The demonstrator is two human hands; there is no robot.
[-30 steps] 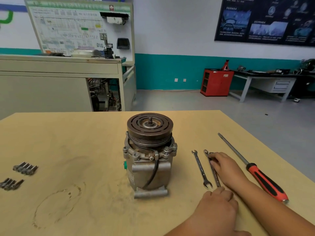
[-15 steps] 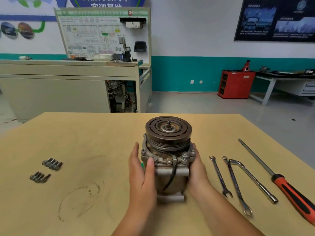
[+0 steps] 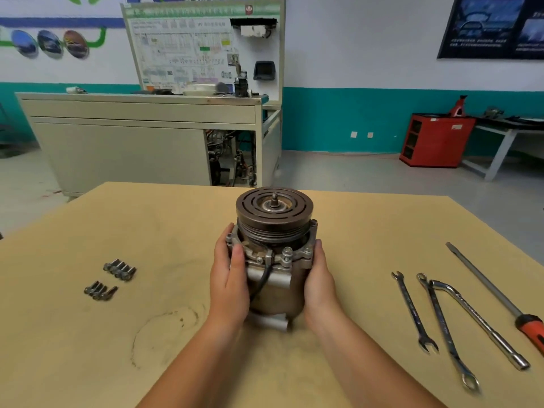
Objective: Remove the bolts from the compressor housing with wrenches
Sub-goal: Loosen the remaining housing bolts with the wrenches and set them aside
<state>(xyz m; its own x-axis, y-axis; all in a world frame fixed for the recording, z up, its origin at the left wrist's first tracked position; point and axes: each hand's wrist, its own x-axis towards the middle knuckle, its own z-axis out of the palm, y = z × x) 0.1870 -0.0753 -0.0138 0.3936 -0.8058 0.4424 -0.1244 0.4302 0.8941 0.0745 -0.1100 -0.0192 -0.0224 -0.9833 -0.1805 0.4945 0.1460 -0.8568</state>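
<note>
head | left hand (image 3: 229,284) + right hand (image 3: 319,284) hold 1 compressor (image 3: 275,225) | 3 wrenches (image 3: 443,325) | 8 bolts (image 3: 119,269)

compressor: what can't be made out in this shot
Head view only:
- compressor sides: covered by left hand and right hand; far face turned away.
- its base: blurred.
- screwdriver handle: cut off by right edge.
- loose bolts: too small for head type.
</note>
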